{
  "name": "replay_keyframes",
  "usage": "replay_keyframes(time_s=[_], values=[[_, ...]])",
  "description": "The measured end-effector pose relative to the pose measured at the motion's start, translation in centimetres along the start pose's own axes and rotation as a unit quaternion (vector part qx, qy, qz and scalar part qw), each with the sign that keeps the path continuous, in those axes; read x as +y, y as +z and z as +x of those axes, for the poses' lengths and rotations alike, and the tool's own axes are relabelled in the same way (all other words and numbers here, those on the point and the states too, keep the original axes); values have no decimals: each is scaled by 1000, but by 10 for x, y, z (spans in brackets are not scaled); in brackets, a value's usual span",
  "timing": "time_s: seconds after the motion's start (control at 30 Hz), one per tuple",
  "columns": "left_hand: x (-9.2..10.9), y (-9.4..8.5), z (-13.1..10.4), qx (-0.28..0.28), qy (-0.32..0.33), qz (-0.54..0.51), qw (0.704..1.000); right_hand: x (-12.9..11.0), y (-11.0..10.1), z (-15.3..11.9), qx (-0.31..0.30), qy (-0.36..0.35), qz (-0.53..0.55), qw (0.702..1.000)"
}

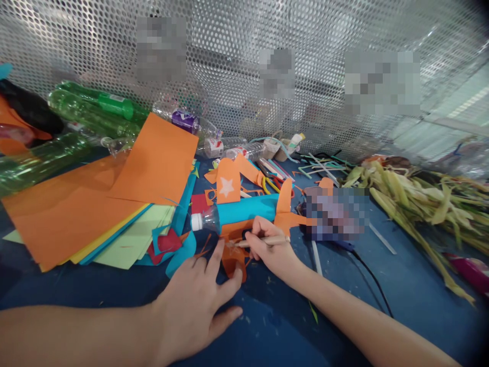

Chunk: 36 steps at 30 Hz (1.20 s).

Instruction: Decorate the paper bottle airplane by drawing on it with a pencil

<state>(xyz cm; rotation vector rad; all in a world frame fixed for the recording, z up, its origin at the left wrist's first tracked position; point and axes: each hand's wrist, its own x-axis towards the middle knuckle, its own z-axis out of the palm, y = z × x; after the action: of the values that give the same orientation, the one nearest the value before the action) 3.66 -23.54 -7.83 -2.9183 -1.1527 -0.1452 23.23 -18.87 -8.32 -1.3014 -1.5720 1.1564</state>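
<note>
A plastic bottle wrapped in blue paper lies on its side, its white cap to the left. Orange paper fins stick out at its right end. On its far side stands an orange paper wing with a white star. The near orange wing lies under my hands and bears faint pale star lines. My left hand is spread, fingertips on or beside this wing. With my right hand I grip a pale marker pen, its tip at the star lines.
Orange sheets top a stack of coloured paper at left, with green bottles behind. Scissors and straws lie beyond the wrapped bottle. Right are a phone-like device with a black cable and dry corn husks. Perforated metal closes the back.
</note>
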Motion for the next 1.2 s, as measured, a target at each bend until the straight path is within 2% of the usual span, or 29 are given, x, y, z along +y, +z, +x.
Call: replay_keyframes(time_s=[0.7,1.2], values=[[0,2,-1,1,-1,5,1000,2,1,-1,-29,-19,22,999],[1,-2,0,-7,-6,-7,1000,-2,1,-1,-22,-12,5,1000]])
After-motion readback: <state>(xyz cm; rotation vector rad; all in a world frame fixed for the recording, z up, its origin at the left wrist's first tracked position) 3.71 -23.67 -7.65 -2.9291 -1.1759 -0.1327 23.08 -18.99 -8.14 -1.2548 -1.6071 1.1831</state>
